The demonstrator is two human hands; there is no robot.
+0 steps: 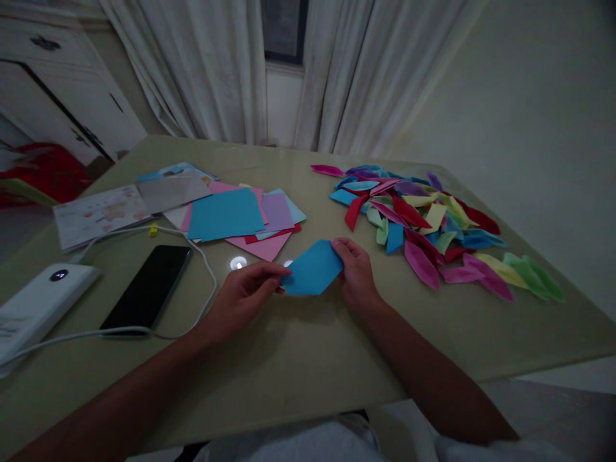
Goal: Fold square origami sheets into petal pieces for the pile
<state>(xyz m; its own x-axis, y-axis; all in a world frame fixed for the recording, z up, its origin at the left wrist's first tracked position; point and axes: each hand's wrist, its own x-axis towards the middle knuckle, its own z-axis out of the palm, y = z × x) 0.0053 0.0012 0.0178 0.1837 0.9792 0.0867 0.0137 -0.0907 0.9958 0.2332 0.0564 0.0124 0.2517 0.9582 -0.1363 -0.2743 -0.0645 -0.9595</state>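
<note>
A blue sheet of paper point(312, 268), folded to a six-sided outline, is held above the table between both hands. My left hand point(248, 292) pinches its left corner between thumb and fingers. At the opposite upper right corner, my right hand point(355, 269) grips the paper, its thumb along the edge. Just beyond lies a spread of flat coloured sheets, a blue sheet point(225, 215) on top and pink, purple and red ones beneath. To the right is a heap of folded paper pieces point(409, 212) in pink, red, blue, yellow, green and purple.
On the left of the table point(308, 359) lie a black phone point(147, 289), a white power bank point(43, 308) and a looping white cable point(209, 266). Behind the phone is a printed booklet point(103, 215). Curtains point(202, 70) hang beyond the far edge; a wall stands at right.
</note>
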